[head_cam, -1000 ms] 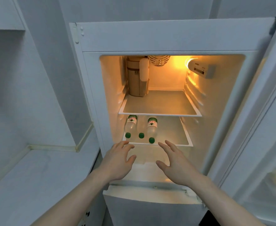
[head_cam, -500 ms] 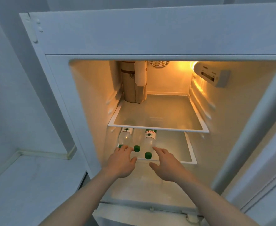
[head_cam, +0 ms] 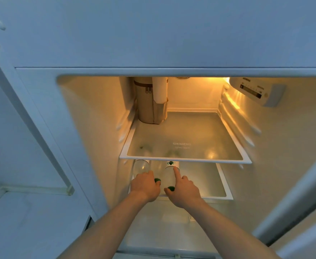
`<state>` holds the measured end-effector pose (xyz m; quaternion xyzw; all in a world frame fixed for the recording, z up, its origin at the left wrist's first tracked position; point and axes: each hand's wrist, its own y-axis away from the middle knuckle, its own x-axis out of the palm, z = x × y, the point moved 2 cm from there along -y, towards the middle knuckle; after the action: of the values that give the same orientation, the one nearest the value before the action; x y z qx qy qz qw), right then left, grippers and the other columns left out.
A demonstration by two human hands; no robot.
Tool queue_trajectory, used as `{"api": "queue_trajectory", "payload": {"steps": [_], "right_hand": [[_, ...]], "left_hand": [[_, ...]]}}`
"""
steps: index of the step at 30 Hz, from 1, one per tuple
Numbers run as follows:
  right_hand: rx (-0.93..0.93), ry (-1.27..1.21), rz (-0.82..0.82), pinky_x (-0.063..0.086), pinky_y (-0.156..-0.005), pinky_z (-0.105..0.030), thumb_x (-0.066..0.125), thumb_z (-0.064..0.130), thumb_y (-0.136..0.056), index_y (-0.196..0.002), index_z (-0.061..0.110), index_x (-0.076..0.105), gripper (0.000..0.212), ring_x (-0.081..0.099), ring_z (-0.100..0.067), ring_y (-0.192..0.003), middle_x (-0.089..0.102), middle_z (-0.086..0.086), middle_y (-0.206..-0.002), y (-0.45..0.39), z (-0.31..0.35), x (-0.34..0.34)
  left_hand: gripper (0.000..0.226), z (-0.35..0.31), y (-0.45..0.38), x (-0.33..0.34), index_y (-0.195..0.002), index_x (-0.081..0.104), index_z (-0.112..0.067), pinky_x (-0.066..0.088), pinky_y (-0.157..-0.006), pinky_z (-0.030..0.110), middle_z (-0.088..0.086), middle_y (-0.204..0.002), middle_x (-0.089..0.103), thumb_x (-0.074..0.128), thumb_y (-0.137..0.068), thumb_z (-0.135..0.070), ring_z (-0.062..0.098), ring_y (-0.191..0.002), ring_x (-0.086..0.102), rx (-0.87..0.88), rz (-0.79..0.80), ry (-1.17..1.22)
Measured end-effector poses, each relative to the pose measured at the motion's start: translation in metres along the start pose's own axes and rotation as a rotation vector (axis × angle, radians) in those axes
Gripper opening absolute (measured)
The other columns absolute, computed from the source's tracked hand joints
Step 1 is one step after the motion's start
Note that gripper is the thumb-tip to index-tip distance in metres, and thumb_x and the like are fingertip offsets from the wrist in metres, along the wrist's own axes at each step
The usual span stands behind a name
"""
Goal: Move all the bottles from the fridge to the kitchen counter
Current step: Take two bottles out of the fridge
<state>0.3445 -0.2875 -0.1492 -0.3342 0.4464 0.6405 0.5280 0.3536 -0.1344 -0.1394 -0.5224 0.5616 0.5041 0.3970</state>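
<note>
Three clear water bottles with green caps lie side by side on the fridge's second glass shelf [head_cam: 227,198], caps toward me. My left hand [head_cam: 145,186] lies over the neck end of the left bottle [head_cam: 140,166], fingers curled round it and hiding its cap. The middle bottle [head_cam: 157,170] shows its green cap between my hands. My right hand [head_cam: 184,191] holds the right bottle [head_cam: 169,175] near its cap, index finger stretched along the body and thumb on the other side.
The upper glass shelf [head_cam: 185,160] juts out just above the bottles and carries a beige zipped pouch [head_cam: 147,107] at its back left. The kitchen counter [head_cam: 32,225] lies at the lower left. The open fridge door [head_cam: 303,212] stands on the right.
I have leaned closer to the fridge. Both hands moved forward from the shelf's front edge onto the bottles, the left onto the left bottle and the right onto the right one.
</note>
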Motion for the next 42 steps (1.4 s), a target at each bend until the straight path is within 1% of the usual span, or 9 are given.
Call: {"api": "queue_trajectory", "payload": {"steps": [4,7,10,13,18,24,30,38,42], "right_hand": [[0.023,-0.044,-0.045,0.049,-0.067,-0.034,0.059,0.047,-0.086,-0.161,0.032,0.006,0.093,0.063,-0.026,-0.092,0.062,-0.001,-0.097,-0.004,-0.006,-0.005],[0.046,-0.028,-0.066,0.044,-0.059,-0.032,0.057,0.044,-0.087,-0.163,0.031,0.005,0.092,0.062,-0.023,-0.082,0.064,0.000,-0.090,-0.005,-0.017,-0.011],[0.058,0.022,-0.096,0.047,-0.059,-0.031,0.058,0.042,-0.089,-0.162,0.031,0.006,0.090,0.061,-0.021,-0.077,0.064,0.000,-0.091,-0.006,-0.023,-0.015],[0.047,0.070,-0.113,0.053,-0.062,-0.034,0.060,0.041,-0.094,-0.163,0.031,0.004,0.089,0.064,-0.021,-0.078,0.064,0.001,-0.092,-0.005,-0.024,-0.013],[0.044,0.079,-0.123,0.040,-0.056,-0.031,0.056,0.030,-0.096,-0.163,0.031,0.001,0.087,0.057,-0.020,-0.073,0.058,0.001,-0.088,0.000,-0.025,-0.011],[0.025,0.034,-0.096,0.042,-0.058,-0.031,0.057,0.034,-0.095,-0.163,0.036,0.002,0.088,0.058,-0.020,-0.079,0.059,0.001,-0.094,0.008,-0.036,-0.017],[-0.089,0.016,-0.154,0.042,-0.064,-0.034,0.052,0.037,-0.096,-0.161,0.039,0.020,0.072,0.057,-0.026,-0.087,0.053,-0.001,-0.098,0.025,-0.032,-0.046],[-0.265,-0.093,-0.322,0.053,-0.086,-0.037,0.055,0.039,-0.098,-0.139,0.037,0.059,0.041,0.064,-0.023,-0.105,0.063,0.004,-0.123,0.057,-0.023,-0.093],[-0.378,-0.125,-0.386,0.052,-0.075,-0.033,0.058,0.041,-0.098,-0.117,0.035,0.065,0.021,0.062,-0.020,-0.090,0.060,0.009,-0.113,0.079,-0.019,-0.098]], "left_hand": [[0.042,-0.001,-0.012,0.002,-0.113,0.058,-0.018,0.045,-0.072,0.034,0.002,-0.109,0.068,0.045,-0.100,-0.056,0.025,-0.101,0.067,0.007,-0.044,-0.041],[0.051,0.000,-0.015,0.002,-0.107,0.060,-0.020,0.043,-0.067,0.031,0.000,-0.103,0.070,0.049,-0.094,-0.068,0.023,-0.096,0.068,0.009,-0.068,-0.071],[0.051,-0.002,-0.015,0.002,-0.096,0.057,-0.023,0.041,-0.065,0.030,-0.001,-0.096,0.069,0.055,-0.088,-0.073,0.020,-0.089,0.067,-0.004,-0.073,-0.067],[0.041,-0.005,-0.012,0.002,-0.087,0.053,-0.023,0.040,-0.062,0.030,-0.003,-0.084,0.062,0.057,-0.092,-0.064,0.019,-0.077,0.061,-0.016,-0.094,-0.041],[0.031,0.004,-0.006,0.002,-0.074,0.053,-0.021,0.043,-0.061,0.030,-0.002,-0.080,0.061,0.058,-0.092,-0.046,0.022,-0.074,0.062,-0.042,-0.097,0.009],[0.022,0.007,0.015,-0.002,-0.080,0.053,-0.019,0.039,-0.061,0.031,0.002,-0.085,0.063,0.055,-0.091,-0.038,0.024,-0.073,0.055,-0.075,-0.120,0.059],[0.028,0.001,0.047,-0.014,-0.089,0.049,-0.021,0.038,-0.063,0.033,0.003,-0.093,0.068,0.051,-0.093,-0.048,0.028,-0.086,0.065,-0.120,-0.217,0.050],[0.027,-0.015,0.103,-0.037,-0.089,0.041,-0.025,0.043,-0.058,0.036,-0.005,-0.080,0.058,0.050,-0.097,-0.049,0.024,-0.070,0.056,-0.109,-0.395,0.102],[0.024,-0.024,0.129,-0.048,-0.093,0.036,-0.029,0.046,-0.058,0.036,-0.007,-0.089,0.059,0.049,-0.100,-0.049,0.023,-0.071,0.057,-0.066,-0.477,0.098]]}}
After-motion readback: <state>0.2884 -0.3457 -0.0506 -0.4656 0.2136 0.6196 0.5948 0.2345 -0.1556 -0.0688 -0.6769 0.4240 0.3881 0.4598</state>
